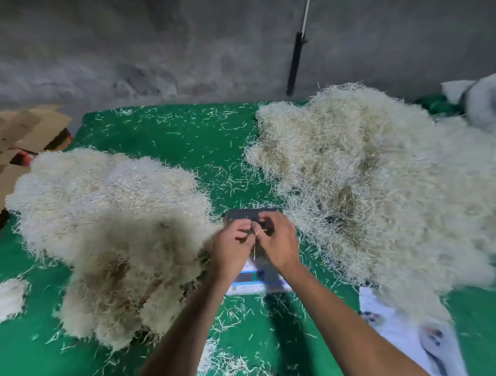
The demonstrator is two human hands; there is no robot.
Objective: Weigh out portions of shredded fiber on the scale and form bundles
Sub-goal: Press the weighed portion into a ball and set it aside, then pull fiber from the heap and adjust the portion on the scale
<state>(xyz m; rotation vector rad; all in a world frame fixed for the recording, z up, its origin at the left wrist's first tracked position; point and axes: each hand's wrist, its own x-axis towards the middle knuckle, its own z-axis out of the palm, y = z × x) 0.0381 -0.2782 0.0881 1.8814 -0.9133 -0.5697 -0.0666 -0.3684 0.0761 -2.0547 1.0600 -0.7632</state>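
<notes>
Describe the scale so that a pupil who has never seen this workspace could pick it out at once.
Start at the green sheet covering the work surface, with one fiber pile on the left and a second on the right. In the gap between them, under both hands, sits the scale. It alone is hard-edged: dark platform, pale front panel.

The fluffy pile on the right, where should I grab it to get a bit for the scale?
Probably pinch the loose fringe of the right pile, coming from the scale side. Strands straggle out thin there, so a small tuft should pull free.
</notes>
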